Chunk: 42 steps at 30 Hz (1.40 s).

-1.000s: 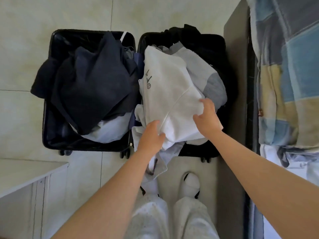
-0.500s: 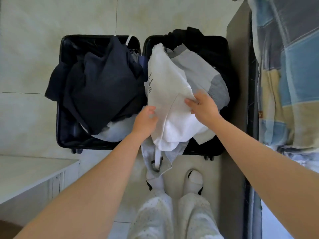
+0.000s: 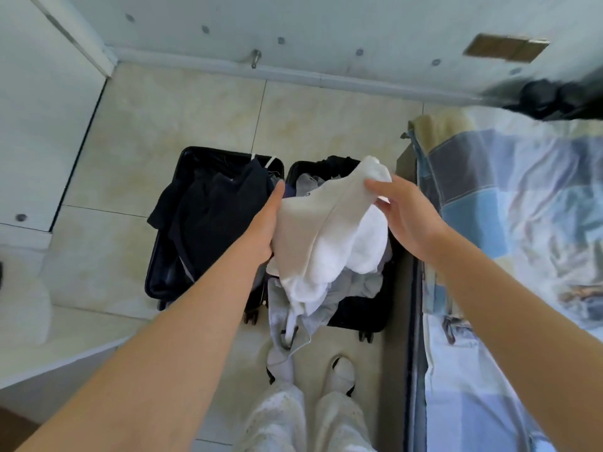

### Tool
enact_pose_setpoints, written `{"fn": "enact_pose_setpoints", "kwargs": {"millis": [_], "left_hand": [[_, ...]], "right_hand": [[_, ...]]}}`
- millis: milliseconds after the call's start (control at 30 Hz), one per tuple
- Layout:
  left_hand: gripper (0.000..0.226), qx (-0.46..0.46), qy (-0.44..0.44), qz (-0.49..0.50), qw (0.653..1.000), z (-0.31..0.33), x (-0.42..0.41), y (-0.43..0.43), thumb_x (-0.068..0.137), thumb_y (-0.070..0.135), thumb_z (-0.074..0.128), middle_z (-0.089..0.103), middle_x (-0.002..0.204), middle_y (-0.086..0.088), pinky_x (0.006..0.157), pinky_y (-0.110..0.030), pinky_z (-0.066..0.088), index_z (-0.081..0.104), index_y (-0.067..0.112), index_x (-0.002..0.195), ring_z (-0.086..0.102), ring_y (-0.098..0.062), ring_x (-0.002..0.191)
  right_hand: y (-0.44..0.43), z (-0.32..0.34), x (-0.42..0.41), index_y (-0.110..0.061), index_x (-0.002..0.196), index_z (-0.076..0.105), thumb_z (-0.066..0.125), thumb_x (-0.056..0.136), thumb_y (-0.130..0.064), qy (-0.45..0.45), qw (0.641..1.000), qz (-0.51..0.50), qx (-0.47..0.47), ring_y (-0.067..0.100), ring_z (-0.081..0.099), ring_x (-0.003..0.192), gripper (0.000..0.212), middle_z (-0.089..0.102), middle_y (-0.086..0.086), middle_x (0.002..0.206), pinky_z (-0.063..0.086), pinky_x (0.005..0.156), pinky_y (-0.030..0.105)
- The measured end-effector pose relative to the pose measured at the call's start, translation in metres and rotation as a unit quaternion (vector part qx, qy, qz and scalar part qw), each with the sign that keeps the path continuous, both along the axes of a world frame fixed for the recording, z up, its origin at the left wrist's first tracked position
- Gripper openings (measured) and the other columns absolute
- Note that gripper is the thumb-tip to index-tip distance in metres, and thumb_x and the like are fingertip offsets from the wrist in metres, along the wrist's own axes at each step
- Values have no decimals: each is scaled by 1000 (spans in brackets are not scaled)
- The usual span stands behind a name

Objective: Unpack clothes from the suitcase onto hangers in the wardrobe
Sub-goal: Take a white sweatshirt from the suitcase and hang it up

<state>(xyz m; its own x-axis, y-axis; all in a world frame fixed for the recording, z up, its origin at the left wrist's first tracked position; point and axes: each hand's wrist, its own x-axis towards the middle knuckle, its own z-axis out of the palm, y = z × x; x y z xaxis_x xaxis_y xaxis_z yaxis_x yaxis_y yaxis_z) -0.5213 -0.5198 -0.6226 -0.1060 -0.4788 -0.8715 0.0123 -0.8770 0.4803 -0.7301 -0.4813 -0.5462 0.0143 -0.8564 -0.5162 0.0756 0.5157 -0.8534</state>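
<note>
A black suitcase (image 3: pixel 169 282) lies open on the tiled floor with both halves facing up. Its left half holds dark navy clothes (image 3: pixel 215 210). Grey clothes (image 3: pixel 355 285) fill the right half. A white garment (image 3: pixel 329 236) is raised above the right half, bunched and hanging down. My left hand (image 3: pixel 266 223) holds its left edge, fingers hidden behind the cloth. My right hand (image 3: pixel 404 213) pinches its upper right part between thumb and fingers.
A bed with a blue and yellow patchwork cover (image 3: pixel 522 197) runs along the right. White furniture (image 3: pixel 42 93) stands at the left, with a low white top (image 3: pixel 65 340) beneath it. A white wall (image 3: pixel 293 34) is behind the suitcase. My feet (image 3: pixel 339 373) stand just before it.
Both hands have lifted the white garment up off the right half of the suitcase. My view has risen and tilted up, so the wall and more floor show.
</note>
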Motion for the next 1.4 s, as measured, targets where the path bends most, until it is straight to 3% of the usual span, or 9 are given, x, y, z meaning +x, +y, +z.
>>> {"fn": "enact_pose_setpoints", "kwargs": {"millis": [167,267,333,467,700,867,933,1067,1400], "left_hand": [[38,19,119,-109,987,107,21,-9,77,40,72,73,96,-7,78,-30,55,70,13,104,69,-22,86],[6,-47,68,-147,986,161,27,-3,74,5,60,62,78,-11,69,-30,48,65,8,75,60,-23,69],[7,-110,21,-159,981,202,29,7,58,2,52,47,73,-10,60,-28,37,50,5,64,49,-25,67],[31,-212,-7,-147,966,264,47,46,44,4,49,29,68,-3,59,-30,21,29,22,61,29,-24,76],[28,-302,-104,-13,948,333,80,136,73,-13,39,42,64,0,53,-24,34,44,14,67,42,-15,61],[30,-356,-163,6,920,378,100,202,82,-10,40,49,63,3,52,-19,38,50,15,69,45,-11,58],[30,-365,-182,-19,913,389,107,226,79,-8,42,49,60,8,56,-23,36,49,18,66,44,-10,57],[29,-340,-243,-36,908,406,140,280,74,-9,44,45,59,10,50,-18,32,47,19,66,40,-9,56],[29,-256,-204,-143,934,399,273,430,81,-5,58,70,89,11,74,-21,51,66,18,96,64,-7,82]], "right_hand": [[24,98,-3,-3,114,65,57,85,-27,-24,997,65,-24,19,65,107,38,69,11,113,47,97,30],[37,139,-3,-3,84,72,62,89,-34,110,986,115,-49,11,68,76,33,74,5,82,48,78,19],[44,155,2,-4,59,57,59,91,-39,225,957,175,-46,5,46,44,47,49,-6,46,35,54,17],[48,170,12,11,84,61,56,89,-51,310,913,266,1,14,42,55,62,46,3,62,30,59,29],[66,205,64,-12,124,56,45,96,-39,239,911,316,111,19,58,104,40,61,3,120,36,81,23],[83,212,104,-12,127,60,44,74,-81,-90,925,301,212,28,59,118,88,64,11,124,40,104,43],[98,216,139,-11,125,61,50,81,-70,-159,916,305,207,27,56,121,75,61,11,127,40,105,42],[121,241,205,-1,97,60,56,86,-8,-56,966,234,92,25,58,82,13,58,14,88,46,73,33],[195,330,339,-3,82,56,37,65,13,-95,951,295,-3,31,55,87,30,56,13,90,47,87,40]]}}
